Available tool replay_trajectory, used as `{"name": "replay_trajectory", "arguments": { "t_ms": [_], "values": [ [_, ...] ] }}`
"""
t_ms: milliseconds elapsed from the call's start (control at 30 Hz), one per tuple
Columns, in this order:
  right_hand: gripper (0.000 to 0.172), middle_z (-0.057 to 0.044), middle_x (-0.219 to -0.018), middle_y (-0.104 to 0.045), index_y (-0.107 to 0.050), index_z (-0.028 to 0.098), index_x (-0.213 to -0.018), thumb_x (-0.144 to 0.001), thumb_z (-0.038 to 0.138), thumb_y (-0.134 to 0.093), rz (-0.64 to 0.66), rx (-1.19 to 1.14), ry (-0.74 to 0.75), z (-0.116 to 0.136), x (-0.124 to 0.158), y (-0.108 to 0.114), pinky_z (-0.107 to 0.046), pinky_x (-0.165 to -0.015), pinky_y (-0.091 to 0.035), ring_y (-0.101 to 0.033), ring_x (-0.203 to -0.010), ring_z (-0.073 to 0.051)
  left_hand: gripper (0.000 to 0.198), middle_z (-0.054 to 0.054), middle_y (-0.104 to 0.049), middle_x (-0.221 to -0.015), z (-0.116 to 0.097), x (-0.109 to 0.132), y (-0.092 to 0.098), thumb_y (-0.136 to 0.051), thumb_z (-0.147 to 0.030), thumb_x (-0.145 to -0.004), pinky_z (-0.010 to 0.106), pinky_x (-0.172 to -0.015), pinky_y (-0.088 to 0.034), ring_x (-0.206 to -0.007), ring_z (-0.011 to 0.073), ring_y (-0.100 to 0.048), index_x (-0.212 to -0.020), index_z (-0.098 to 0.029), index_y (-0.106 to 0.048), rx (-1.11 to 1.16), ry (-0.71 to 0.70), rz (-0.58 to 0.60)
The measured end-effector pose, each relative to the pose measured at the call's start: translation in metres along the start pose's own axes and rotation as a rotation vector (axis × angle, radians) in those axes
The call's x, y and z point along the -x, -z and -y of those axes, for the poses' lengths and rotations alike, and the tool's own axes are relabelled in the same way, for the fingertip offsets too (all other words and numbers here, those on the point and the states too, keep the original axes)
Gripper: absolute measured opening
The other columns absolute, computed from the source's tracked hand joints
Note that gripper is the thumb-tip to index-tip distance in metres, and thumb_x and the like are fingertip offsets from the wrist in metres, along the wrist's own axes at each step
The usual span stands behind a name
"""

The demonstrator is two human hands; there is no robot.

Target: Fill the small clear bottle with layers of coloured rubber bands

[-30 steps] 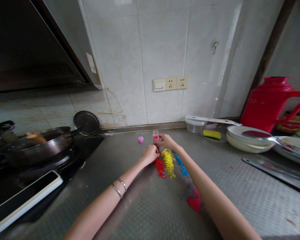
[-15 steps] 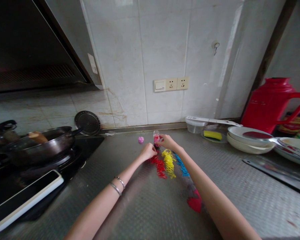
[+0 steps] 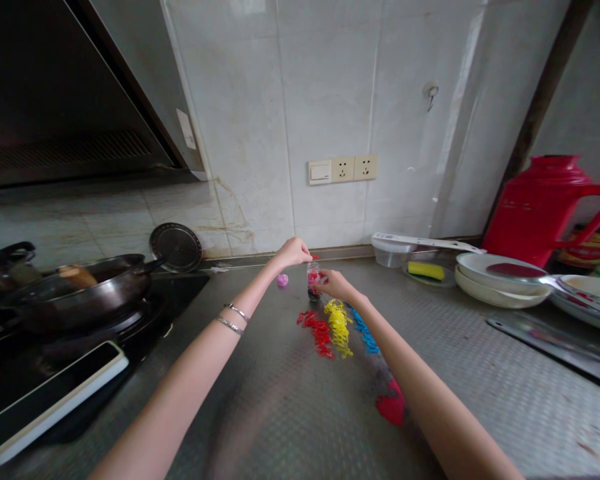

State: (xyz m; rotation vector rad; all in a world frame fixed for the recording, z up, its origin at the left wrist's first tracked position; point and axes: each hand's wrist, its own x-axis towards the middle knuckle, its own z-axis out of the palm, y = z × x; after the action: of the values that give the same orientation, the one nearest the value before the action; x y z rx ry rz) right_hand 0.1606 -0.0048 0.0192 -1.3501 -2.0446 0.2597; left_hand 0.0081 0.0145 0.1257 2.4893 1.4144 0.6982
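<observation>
Fingers (image 3: 305, 254) of the left hand (image 3: 291, 253) are closed in a pinch on a red band (image 3: 314, 257), held just above the mouth of the jar (image 3: 313, 279). The right hand (image 3: 334, 283) has its fingers wrapped around the jar, which stands upright near the back of the bench (image 3: 280, 413). Just in front of the jar lie a red pile (image 3: 319, 331), a yellow pile (image 3: 339, 323) and a blue pile (image 3: 365, 331), with a pink lid (image 3: 282, 280) just left of it.

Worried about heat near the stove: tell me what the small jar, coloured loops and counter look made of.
The small jar: clear and glossy, glass or hard plastic; its contents show through. The coloured loops: thin, limp, matte curls, probably rubber or soft plastic. The counter: grey metal, likely stainless steel, with embossed texture and dull reflections.
</observation>
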Motion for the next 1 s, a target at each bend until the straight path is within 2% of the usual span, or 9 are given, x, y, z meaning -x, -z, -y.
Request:
{"name": "replay_trajectory", "arguments": {
  "t_ms": [200, 600, 800, 1000],
  "values": [
    [0.027, -0.006, -0.078, -0.067, -0.064, 0.015, -0.083, -0.068, 0.038, -0.060, 0.009, -0.008, -0.013, 0.001, 0.000, 0.001, -0.021, -0.058, -0.036, -0.057, -0.066, -0.015, 0.018, 0.003, -0.063, -0.056, -0.011, -0.013, -0.006, -0.059, -0.015, -0.056, 0.021, -0.054, -0.039, -0.056, 0.0112, -0.051, -0.069, -0.011, -0.071, -0.094, 0.029, 0.079],
    [0.028, -0.005, -0.077, -0.067, -0.063, 0.015, -0.085, -0.069, 0.038, -0.059, 0.007, -0.010, 0.000, -0.003, -0.001, -0.001, -0.021, -0.058, -0.037, -0.057, -0.066, -0.015, 0.017, 0.005, -0.066, -0.063, -0.010, -0.018, -0.010, -0.064, -0.017, -0.057, 0.020, -0.056, -0.040, -0.057, 0.0112, -0.052, -0.070, -0.011, -0.072, -0.130, -0.015, 0.162],
    [0.027, -0.005, -0.075, -0.066, -0.063, 0.015, -0.083, -0.069, 0.037, -0.059, 0.003, -0.018, -0.004, -0.004, -0.001, -0.002, -0.021, -0.058, -0.036, -0.056, -0.064, -0.014, 0.017, 0.003, -0.062, -0.056, -0.009, -0.015, -0.004, -0.065, -0.019, -0.056, 0.021, -0.053, -0.037, -0.054, 0.0105, -0.048, -0.069, -0.009, -0.072, -0.074, -0.030, 0.164],
    [0.029, -0.005, -0.076, -0.066, -0.063, 0.014, -0.083, -0.069, 0.039, -0.059, 0.010, -0.029, 0.017, -0.004, -0.001, -0.002, -0.021, -0.058, -0.036, -0.056, -0.065, -0.014, 0.017, 0.003, -0.064, -0.058, -0.003, -0.010, -0.006, -0.064, -0.018, -0.056, 0.020, -0.052, -0.037, -0.057, 0.0107, -0.050, -0.069, -0.009, -0.072, -0.001, -0.030, 0.182]
  ]
}}
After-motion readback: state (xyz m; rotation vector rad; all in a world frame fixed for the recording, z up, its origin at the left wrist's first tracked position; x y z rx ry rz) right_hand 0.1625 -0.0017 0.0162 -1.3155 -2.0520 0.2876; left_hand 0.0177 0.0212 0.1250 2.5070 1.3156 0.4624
